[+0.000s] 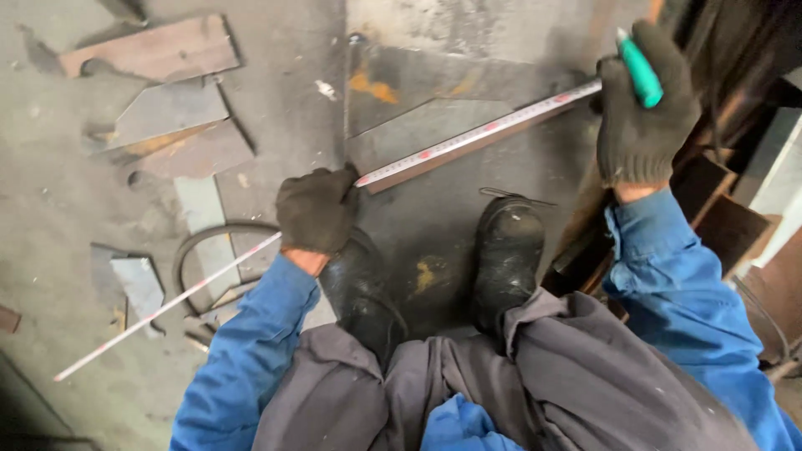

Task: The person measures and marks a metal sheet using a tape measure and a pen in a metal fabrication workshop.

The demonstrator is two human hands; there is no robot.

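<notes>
My left hand [316,209] is clenched around the tape measure [468,140], pinching it down at the near edge of the steel plate [434,92] I am standing on. My right hand [639,113] presses the tape's far stretch against the plate's right side, fingers curled, with a green marker [640,70] gripped in the same fist and its tip pointing up and away. Both hands wear dark knit gloves.

To do this well, I judge the tape should lie flat and taut between the two hands, without sag or twist, its near point held exactly on the plate's edge while the marker comes down beside the graduation.

The tape runs diagonally across the plate, and its loose tail trails behind my left hand over the concrete floor [50,167]. My two black boots [508,250] stand on the plate just below the tape. Left of the plate lie cut steel offcuts [167,117] and a dark curved ring [196,250].
</notes>
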